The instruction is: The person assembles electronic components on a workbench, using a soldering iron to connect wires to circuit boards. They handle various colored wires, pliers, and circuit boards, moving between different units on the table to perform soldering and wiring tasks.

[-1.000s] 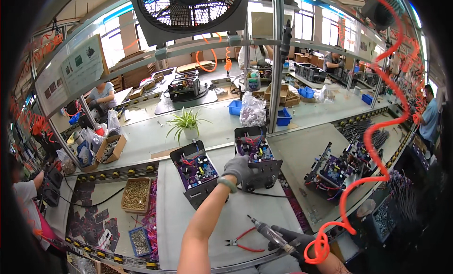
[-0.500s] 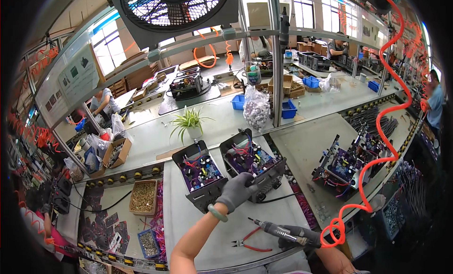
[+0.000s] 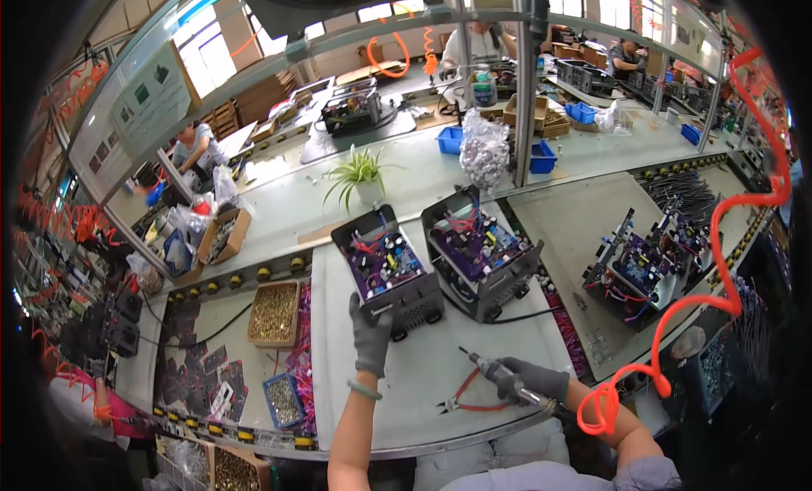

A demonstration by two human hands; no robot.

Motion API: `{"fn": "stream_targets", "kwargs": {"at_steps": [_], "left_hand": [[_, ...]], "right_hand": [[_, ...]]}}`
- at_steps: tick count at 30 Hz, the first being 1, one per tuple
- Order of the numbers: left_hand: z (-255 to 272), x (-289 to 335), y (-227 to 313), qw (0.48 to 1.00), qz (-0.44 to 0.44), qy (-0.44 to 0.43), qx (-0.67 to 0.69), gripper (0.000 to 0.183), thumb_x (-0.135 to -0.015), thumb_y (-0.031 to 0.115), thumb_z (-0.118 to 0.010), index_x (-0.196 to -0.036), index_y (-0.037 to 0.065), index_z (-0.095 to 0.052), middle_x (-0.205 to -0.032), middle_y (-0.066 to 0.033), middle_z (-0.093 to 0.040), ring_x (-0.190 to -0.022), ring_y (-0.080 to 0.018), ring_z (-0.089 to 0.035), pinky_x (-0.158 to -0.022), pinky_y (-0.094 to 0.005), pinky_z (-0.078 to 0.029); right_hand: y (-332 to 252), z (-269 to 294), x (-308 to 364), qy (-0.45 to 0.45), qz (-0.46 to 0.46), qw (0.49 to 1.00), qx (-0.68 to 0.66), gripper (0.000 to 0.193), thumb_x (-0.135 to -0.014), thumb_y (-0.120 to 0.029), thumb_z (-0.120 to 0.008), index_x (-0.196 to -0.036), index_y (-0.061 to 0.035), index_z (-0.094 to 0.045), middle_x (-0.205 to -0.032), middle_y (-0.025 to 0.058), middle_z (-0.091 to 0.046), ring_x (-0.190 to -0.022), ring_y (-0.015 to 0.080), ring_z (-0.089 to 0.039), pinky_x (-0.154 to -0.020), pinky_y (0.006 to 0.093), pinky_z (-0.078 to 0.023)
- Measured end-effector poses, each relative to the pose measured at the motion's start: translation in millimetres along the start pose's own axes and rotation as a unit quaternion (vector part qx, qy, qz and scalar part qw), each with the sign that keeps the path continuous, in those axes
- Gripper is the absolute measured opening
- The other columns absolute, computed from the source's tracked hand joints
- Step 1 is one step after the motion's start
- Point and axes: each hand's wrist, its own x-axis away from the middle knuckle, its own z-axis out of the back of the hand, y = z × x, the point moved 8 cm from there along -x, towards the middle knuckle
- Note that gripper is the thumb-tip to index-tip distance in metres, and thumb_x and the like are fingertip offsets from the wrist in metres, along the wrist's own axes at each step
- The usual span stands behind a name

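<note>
Two open black metal cases with purple circuit boards inside stand side by side on the pale bench mat. My left hand (image 3: 370, 337), in a grey glove, grips the near left corner of the left case (image 3: 400, 305); some of its fingers are hidden along the side. Beside it the right case (image 3: 499, 279) stands untouched. My gloved right hand (image 3: 534, 379) is wrapped around a power screwdriver (image 3: 499, 374), its bit pointing up and left over the mat. Red-handled cutters (image 3: 461, 396) lie on the mat just left of the right hand.
An orange coiled hose (image 3: 660, 356) hangs at the right. Another circuit board assembly (image 3: 643, 267) rests on the right-hand bench. To the left are a box of small brass parts (image 3: 274, 313) and a blue tray (image 3: 283, 400). A potted plant (image 3: 365, 186) stands behind the cases.
My left hand has left the right case and moved left to the left case's near corner. My right hand still holds the screwdriver. The view has shifted.
</note>
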Motion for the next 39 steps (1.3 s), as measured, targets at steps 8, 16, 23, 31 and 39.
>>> {"fn": "stream_targets", "kwargs": {"at_steps": [8,16,23,31,39], "left_hand": [[23,33,2,0.998,0.025,-0.051,0.022,0.08,-0.085,0.004,-0.064,-0.151,0.0,-0.017,-0.119,-0.0128,-0.059,-0.102,-0.018,-0.062,-0.087,-0.0307,-0.052],[90,76,33,0.96,-0.17,0.026,-0.221,0.058,-0.081,0.013,-0.073,-0.134,0.007,-0.05,-0.103,-0.0096,-0.063,-0.089,-0.0186,-0.063,-0.081,-0.0309,-0.052],[307,80,-12,0.839,-0.056,0.027,-0.541,0.041,-0.081,0.014,-0.064,-0.122,0.009,-0.065,-0.112,-0.0158,-0.068,-0.105,-0.0332,-0.063,-0.094,-0.0399,-0.049],[340,85,-78,0.744,0.126,0.072,-0.652,0.013,-0.078,0.009,-0.069,-0.082,-0.002,-0.063,-0.084,-0.0221,-0.068,-0.082,-0.04,-0.065,-0.073,-0.0453,-0.051],[393,83,-121,0.855,0.011,0.216,-0.47,0.012,-0.082,0.008,-0.06,-0.088,-0.002,-0.062,-0.077,-0.0194,-0.067,-0.073,-0.0351,-0.064,-0.07,-0.0432,-0.05]], "right_hand": [[10,-1,-5,0.051,0.012,0.996,-0.073,0.053,-0.084,-0.016,-0.06,-0.134,-0.0074,-0.044,-0.081,0.012,-0.063,-0.051,0.0144,-0.057,-0.045,0.0281,-0.048],[14,-8,-7,0.023,0.01,0.997,-0.076,0.059,-0.082,-0.02,-0.061,-0.136,-0.0091,-0.043,-0.082,0.0127,-0.065,-0.057,0.0176,-0.061,-0.047,0.0284,-0.049],[16,-3,-14,-0.03,-0.001,0.991,-0.133,0.054,-0.084,-0.011,-0.061,-0.136,-0.007,-0.045,-0.088,0.009,-0.064,-0.067,0.0127,-0.061,-0.055,0.0258,-0.05],[8,-3,3,0.015,0.003,0.999,-0.048,0.063,-0.093,-0.042,-0.061,-0.143,-0.0103,-0.04,-0.09,0.0062,-0.061,-0.066,0.0077,-0.056,-0.057,0.0239,-0.048],[-2,-15,9,0.017,-0.006,0.999,-0.039,0.067,-0.091,-0.05,-0.061,-0.142,-0.0098,-0.043,-0.089,0.0056,-0.059,-0.067,0.0083,-0.053,-0.056,0.0234,-0.044]]}}
